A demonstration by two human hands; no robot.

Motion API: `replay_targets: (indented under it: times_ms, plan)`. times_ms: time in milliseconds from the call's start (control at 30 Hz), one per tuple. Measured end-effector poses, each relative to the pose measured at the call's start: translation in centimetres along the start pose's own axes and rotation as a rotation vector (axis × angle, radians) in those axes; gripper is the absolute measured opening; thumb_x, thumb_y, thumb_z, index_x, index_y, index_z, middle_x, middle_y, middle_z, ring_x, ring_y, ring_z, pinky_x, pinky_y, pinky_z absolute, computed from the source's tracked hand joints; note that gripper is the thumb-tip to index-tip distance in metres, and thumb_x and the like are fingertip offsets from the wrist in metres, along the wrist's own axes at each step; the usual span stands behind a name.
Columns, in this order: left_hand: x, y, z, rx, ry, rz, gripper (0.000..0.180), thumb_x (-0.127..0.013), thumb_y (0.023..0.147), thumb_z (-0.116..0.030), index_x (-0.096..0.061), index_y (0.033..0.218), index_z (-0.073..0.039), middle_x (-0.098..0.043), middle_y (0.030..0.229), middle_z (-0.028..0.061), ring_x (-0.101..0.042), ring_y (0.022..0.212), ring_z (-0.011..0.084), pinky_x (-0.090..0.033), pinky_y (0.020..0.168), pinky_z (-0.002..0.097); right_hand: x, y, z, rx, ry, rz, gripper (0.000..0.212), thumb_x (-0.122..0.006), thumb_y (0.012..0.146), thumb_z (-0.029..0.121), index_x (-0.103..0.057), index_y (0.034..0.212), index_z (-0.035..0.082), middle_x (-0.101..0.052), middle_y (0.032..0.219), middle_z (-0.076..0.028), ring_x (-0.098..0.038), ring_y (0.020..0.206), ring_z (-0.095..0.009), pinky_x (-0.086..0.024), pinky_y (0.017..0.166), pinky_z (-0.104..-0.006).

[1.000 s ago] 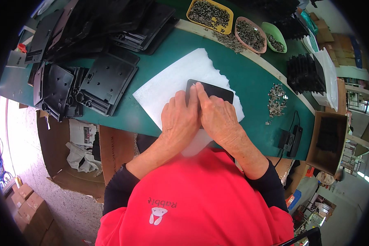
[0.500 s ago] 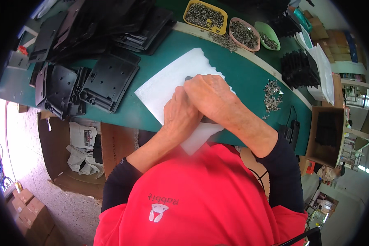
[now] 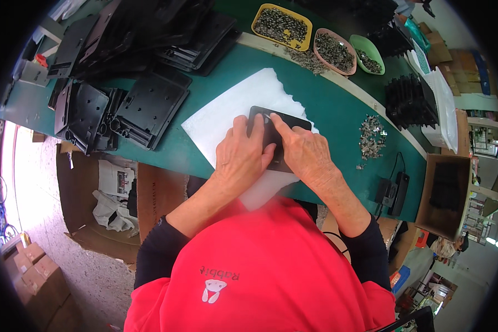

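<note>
A black plastic panel [image 3: 278,138] lies on a white foam sheet [image 3: 216,113] in front of me, partly covered by my hands. My left hand [image 3: 239,148] grips the panel's left side, with its thumb and index finger on the panel's face. From the right, my right hand [image 3: 307,152] stretches its index finger to the panel's upper left corner and presses there. Its other fingers are bent over the panel's right side. Close to both index fingertips is a small shiny spot [image 3: 266,118], too small to make out.
Black plastic panels [image 3: 152,108] are stacked at the left of the green table [image 3: 227,69]. Yellow [image 3: 305,43], pink [image 3: 353,68] and green [image 3: 379,69] trays of small metal parts stand at the back. Loose metal pieces [image 3: 372,138] and a black power adapter [image 3: 397,193] lie at right.
My hands were stacked, the right pressing over the left. They have drawn apart, baring more of the panel, and my right index finger now points onto its upper left corner.
</note>
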State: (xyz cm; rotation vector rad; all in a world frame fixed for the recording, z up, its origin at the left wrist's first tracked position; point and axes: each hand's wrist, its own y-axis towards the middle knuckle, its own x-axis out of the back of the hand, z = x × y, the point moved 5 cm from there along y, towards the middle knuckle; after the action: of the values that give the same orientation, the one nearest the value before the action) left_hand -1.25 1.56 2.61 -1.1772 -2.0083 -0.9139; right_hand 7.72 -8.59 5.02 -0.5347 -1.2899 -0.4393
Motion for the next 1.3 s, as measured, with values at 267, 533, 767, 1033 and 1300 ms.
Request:
replay_targets:
  times_ms: [267, 533, 767, 1033, 1300]
  plan:
    - [-0.3, 0.3, -0.1, -0.023, 0.029, -0.006, 0.065, -0.077, 0.076, -0.022, -0.05, 0.13, 0.002, -0.051, 0.108, 0.0184, -0.06, 0.08, 0.0328, -0.053, 0.06, 0.0404, 0.0, 0.9, 0.3, -0.063, 0.093, 0.086, 0.049, -0.058, 0.086, 0.01, -0.052, 0.134, 0.006, -0.069, 0.08, -0.021, -0.069, 0.075, -0.041, -0.055, 0.068, -0.0495]
    - [-0.2, 0.6, 0.0, -0.026, 0.0, 0.015, 0.066, -0.077, 0.076, -0.022, -0.049, 0.131, 0.003, -0.051, 0.105, 0.0183, -0.06, 0.079, 0.0327, -0.053, 0.059, 0.0404, 0.3, 1.1, 1.0, -0.115, 0.111, 0.126, 0.053, -0.057, 0.083, 0.008, -0.051, 0.136, 0.0, -0.068, 0.078, -0.024, -0.069, 0.076, -0.042, -0.055, 0.07, -0.0496]
    - [-0.4, 0.8, 0.2, -0.036, -0.041, 0.054, 0.066, -0.075, 0.077, -0.02, -0.048, 0.13, 0.007, -0.049, 0.104, 0.0205, -0.062, 0.077, 0.0324, -0.053, 0.057, 0.0388, -0.2, 1.3, 1.6, -0.197, 0.163, 0.131, 0.051, -0.052, 0.085, 0.007, -0.05, 0.136, -0.001, -0.068, 0.081, -0.025, -0.068, 0.076, -0.043, -0.054, 0.072, -0.0509]
    - [-0.8, 0.5, 0.5, -0.071, -0.064, 0.075, 0.065, -0.073, 0.078, -0.015, -0.045, 0.131, 0.01, -0.047, 0.104, 0.0225, -0.063, 0.072, 0.033, -0.053, 0.055, 0.0385, 1.6, 2.8, 2.8, -0.151, 0.068, 0.158, 0.03, -0.051, 0.089, 0.008, -0.061, 0.114, -0.004, -0.068, 0.08, -0.025, -0.069, 0.08, -0.041, -0.055, 0.071, -0.0487]
    - [-0.6, 0.7, 0.3, 0.011, -0.116, 0.14, 0.061, -0.071, 0.082, -0.018, -0.047, 0.133, 0.006, -0.048, 0.108, 0.0231, -0.064, 0.073, 0.0352, -0.054, 0.058, 0.0424, 2.9, 4.2, 3.1, 0.054, -0.12, 0.226, 0.019, -0.051, 0.088, 0.011, -0.065, 0.085, -0.001, -0.068, 0.076, -0.022, -0.07, 0.076, -0.037, -0.056, 0.067, -0.0474]
